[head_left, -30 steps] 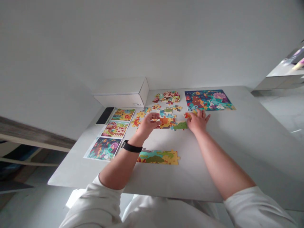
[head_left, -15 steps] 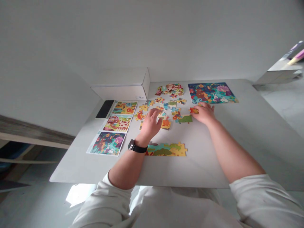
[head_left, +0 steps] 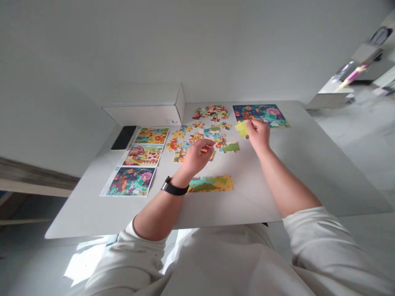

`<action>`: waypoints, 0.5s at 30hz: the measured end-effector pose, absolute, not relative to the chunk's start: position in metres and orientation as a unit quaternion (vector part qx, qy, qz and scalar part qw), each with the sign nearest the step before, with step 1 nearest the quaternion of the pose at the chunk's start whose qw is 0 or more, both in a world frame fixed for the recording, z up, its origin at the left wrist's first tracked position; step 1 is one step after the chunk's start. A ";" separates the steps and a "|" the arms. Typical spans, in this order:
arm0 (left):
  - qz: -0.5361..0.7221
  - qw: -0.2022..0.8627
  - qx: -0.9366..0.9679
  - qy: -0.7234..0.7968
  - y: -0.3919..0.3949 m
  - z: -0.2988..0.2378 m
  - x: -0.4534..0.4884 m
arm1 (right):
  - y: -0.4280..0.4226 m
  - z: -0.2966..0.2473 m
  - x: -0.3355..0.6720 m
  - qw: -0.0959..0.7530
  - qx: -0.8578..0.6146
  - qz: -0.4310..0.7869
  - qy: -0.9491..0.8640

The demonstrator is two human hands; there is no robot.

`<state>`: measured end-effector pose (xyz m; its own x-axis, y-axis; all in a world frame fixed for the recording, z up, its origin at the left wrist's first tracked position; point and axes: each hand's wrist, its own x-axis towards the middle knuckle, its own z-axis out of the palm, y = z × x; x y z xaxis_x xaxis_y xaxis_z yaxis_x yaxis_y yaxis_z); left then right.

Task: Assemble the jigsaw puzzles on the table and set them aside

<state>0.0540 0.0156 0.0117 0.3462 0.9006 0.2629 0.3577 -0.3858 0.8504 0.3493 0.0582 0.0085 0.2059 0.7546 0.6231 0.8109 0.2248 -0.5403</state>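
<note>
Pinched in my right hand [head_left: 259, 133] is a yellow-green puzzle piece [head_left: 241, 129], raised at the right of the loose pieces, in front of the dark finished puzzle [head_left: 271, 115]. My left hand [head_left: 198, 157], with a black watch on its wrist, hovers over the loose puzzle pieces [head_left: 178, 135]; its fingers are bent, thumb and forefinger a little apart, nothing seen between them. Some pieces lie hidden beneath it. Closer to me is a joined strip of puzzle [head_left: 216, 184], its left end covered by my left wrist.
A white box [head_left: 142, 113] stands at the back left against the wall. Before it lie a black phone [head_left: 124, 137] and a sheet with three printed pictures [head_left: 143, 156]. Behind the loose pieces is a heap of other puzzle pieces [head_left: 212, 112].
My right hand has lifted a puzzle piece from the table and turned it, so its yellow-green face shows. My left hand stays over the loose pieces. The view has shifted slightly.
</note>
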 end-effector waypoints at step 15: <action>0.456 0.734 0.431 0.260 -0.013 -0.002 0.088 | -0.031 0.018 0.266 0.417 -0.490 0.009 -0.766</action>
<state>0.0879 -0.0126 -0.0020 0.4491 0.8934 0.0108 -0.4439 0.2126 0.8705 0.2657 -0.0308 0.0184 -0.1725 0.7578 0.6292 0.7420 0.5201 -0.4230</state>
